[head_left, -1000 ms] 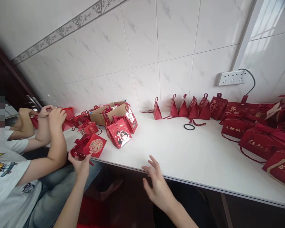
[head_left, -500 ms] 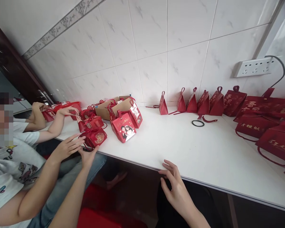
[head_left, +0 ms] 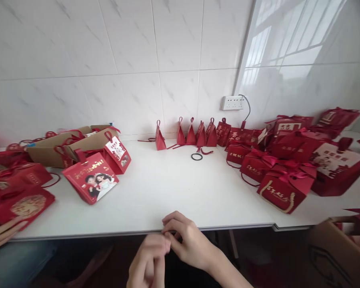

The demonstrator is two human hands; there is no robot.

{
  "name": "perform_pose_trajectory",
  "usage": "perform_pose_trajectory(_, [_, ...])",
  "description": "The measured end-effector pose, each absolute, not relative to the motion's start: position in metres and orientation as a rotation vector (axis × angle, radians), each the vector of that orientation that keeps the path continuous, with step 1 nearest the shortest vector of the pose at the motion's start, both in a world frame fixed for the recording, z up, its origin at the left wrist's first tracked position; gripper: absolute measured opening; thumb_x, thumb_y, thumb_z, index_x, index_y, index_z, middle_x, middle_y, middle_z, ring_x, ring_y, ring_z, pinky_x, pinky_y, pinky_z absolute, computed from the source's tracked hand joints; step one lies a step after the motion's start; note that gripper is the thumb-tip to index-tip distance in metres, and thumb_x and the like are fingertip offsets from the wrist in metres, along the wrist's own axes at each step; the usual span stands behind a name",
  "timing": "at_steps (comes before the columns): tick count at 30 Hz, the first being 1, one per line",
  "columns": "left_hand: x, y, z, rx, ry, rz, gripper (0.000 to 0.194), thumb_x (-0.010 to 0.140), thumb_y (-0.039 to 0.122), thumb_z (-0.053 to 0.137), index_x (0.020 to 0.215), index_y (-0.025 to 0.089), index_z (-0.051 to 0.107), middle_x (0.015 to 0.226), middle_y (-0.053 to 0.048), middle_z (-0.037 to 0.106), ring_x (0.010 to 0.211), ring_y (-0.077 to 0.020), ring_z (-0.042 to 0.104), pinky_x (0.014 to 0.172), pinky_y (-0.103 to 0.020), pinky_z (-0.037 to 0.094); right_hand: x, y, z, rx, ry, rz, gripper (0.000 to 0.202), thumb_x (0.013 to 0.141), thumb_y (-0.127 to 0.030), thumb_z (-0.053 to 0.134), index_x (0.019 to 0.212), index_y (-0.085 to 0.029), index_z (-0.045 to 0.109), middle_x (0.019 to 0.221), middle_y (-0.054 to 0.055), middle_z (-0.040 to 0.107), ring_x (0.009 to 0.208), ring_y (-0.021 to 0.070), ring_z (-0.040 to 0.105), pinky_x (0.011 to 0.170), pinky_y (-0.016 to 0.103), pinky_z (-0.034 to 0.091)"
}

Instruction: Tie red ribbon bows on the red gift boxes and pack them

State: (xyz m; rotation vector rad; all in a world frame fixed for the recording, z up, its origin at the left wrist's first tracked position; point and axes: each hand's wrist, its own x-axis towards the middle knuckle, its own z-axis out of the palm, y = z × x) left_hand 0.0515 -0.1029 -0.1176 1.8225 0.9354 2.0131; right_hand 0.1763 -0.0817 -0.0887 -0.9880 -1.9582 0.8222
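Note:
My left hand (head_left: pixel 150 258) is up in front of the table's near edge, slightly blurred. Its fingers are curled in, and I see nothing in them. Close beside it, with fingertips meeting or almost meeting, is my right hand (head_left: pixel 187 240). That hand's fingers are loosely bent and apart, with no object between them, near the table edge. Left of my hands, a red gift box (head_left: pixel 93 178) with a cartoon couple stands on the white table (head_left: pixel 168 196). Behind it is a smaller red box (head_left: pixel 118 154) with a white label and a loop handle.
Several narrow red boxes (head_left: pixel 181 134) stand along the wall. A black ring (head_left: pixel 197 157) lies before them. Red boxes with ribbons (head_left: pixel 285 190) crowd the right side. Cardboard boxes stand at left (head_left: pixel 48 154) and lower right (head_left: pixel 339 252). A co-worker's hand (head_left: pixel 6 234) touches a red box at left.
My left hand has left the red box beside the co-worker and come to the middle. My right hand has moved close to it. The view has turned right.

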Motion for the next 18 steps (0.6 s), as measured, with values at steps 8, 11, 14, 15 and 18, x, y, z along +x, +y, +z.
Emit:
perform_pose_trajectory(8, [0.101, 0.066, -0.053, 2.208, 0.952, 1.341, 0.015, 0.081, 0.026, 0.045, 0.084, 0.021, 0.059, 0.081, -0.003, 0.066, 0.076, -0.0157, 0.063, 0.056, -0.023, 0.049, 0.277, -0.070, -0.056, -1.336, -1.840, 0.074, 0.017, 0.087, -0.021, 0.043, 0.088, -0.020, 0.060, 0.100, 0.009, 0.062, 0.088, 0.0188, 0.063, 0.080, 0.034, 0.053])
perform_pose_trajectory(11, [0.091, 0.091, -0.069, 2.215, 1.043, 1.327, 0.015, 0.076, 0.025, 0.045, 0.079, 0.022, 0.060, 0.074, -0.002, 0.066, 0.069, -0.0151, 0.062, 0.059, -0.024, 0.049, 0.337, -0.062, -0.028, -1.649, -1.642, -0.254, 0.018, 0.086, -0.025, 0.044, 0.083, -0.020, 0.061, 0.095, 0.010, 0.063, 0.092, 0.0226, 0.061, 0.084, 0.036, 0.050])
perform_pose_trajectory(14, [0.081, 0.094, -0.077, 2.107, 1.179, 1.354, 0.017, 0.076, 0.026, 0.043, 0.079, 0.022, 0.059, 0.072, 0.000, 0.066, 0.066, -0.0152, 0.061, 0.059, -0.025, 0.048, 0.379, -0.047, 0.005, -2.151, -1.482, -0.325, 0.023, 0.086, -0.023, 0.045, 0.100, -0.015, 0.061, 0.107, 0.014, 0.061, 0.103, 0.0261, 0.057, 0.090, 0.037, 0.045])
perform_pose_trajectory(15, [0.079, 0.092, -0.077, 2.103, 1.192, 1.342, 0.017, 0.076, 0.026, 0.043, 0.079, 0.022, 0.059, 0.074, 0.000, 0.066, 0.068, -0.0152, 0.061, 0.060, -0.025, 0.048, 0.387, -0.039, 0.015, -2.313, -1.476, -0.277, 0.031, 0.086, -0.025, 0.046, 0.112, -0.011, 0.056, 0.114, 0.017, 0.058, 0.109, 0.0275, 0.055, 0.091, 0.037, 0.044])
perform_pose_trajectory(18, [0.079, 0.087, -0.079, 2.176, 1.117, 1.252, 0.015, 0.075, 0.025, 0.044, 0.077, 0.022, 0.059, 0.079, -0.001, 0.067, 0.071, -0.0151, 0.060, 0.061, -0.024, 0.048, 0.397, -0.008, 0.032, -2.533, -1.617, -0.099, 0.051, 0.082, -0.026, 0.055, 0.128, -0.009, 0.044, 0.124, 0.020, 0.051, 0.114, 0.0284, 0.053, 0.089, 0.034, 0.045])
